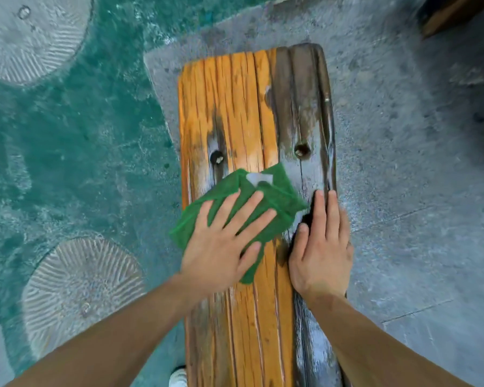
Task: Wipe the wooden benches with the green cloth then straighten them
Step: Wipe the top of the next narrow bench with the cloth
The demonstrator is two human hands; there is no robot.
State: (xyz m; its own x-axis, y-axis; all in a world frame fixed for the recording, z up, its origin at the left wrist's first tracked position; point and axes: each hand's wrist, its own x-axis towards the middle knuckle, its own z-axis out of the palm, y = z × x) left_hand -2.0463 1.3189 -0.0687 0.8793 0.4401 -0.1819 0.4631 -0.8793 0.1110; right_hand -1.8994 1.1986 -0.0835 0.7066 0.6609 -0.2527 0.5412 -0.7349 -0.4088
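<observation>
1. Head view looked pretty much straight down on a wooden bench (235,113) that ran from 6 o'clock up to 12, orange on its left part and dark and worn along the right edge.
2. Left hand (221,247) lay flat with fingers spread, palm pressed onto the green cloth (274,196). No pinch, nothing curled around it.
3. Cloth sat mid-bench, mostly under that palm, bunched and sticking out past the fingertips toward 1 o'clock and off the bench edge at 9.
4. Right hand (322,252) rested flat on the dark strip at 3 o'clock of the cloth, fingers together, holding nothing, just beside the cloth's corner.
5. Two round holes (301,150) showed in the bench at 12 o'clock of the hands.
6. Floor (403,163) was grey concrete on the right, teal on the left.
</observation>
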